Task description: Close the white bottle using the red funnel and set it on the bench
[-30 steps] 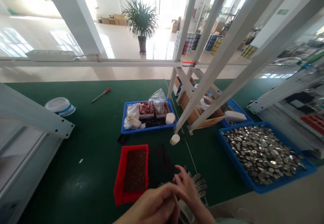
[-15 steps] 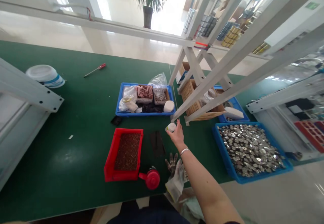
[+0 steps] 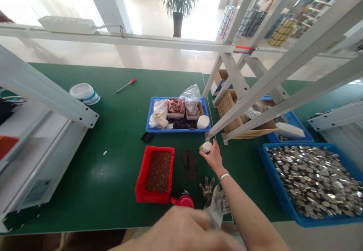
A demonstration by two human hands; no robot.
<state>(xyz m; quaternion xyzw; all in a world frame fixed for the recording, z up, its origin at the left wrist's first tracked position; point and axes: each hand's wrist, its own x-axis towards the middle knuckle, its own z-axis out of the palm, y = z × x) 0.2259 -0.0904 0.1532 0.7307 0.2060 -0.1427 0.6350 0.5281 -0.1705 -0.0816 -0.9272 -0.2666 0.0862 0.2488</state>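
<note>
My right hand (image 3: 214, 158) is closed around a small tub with a white lid (image 3: 206, 147), near the foot of the white frame. My left hand (image 3: 181, 228) is a large blur low in the foreground, its fingers smeared by motion. Just beyond it is a red-lidded bottle (image 3: 185, 200), partly covered by that hand. A dirty work glove (image 3: 208, 188) and clear plastic lie under my right forearm. Left of my right hand is a flat dark plate (image 3: 190, 165). Farther left stands a red bin (image 3: 140, 190) of small brown pieces.
A blue tray (image 3: 181, 130) holds bags, cloth and small boxes. At right, a blue crate (image 3: 266, 171) is full of shiny metal parts. White frame beams (image 3: 256, 107) slant over a cardboard box (image 3: 227, 107). A white bucket (image 3: 82, 91) and a screwdriver (image 3: 126, 85) are at back left.
My left hand has come into view at the bottom, in front of the red-lidded bottle. My right hand still holds the tub. The whole view has shifted, with things appearing farther right.
</note>
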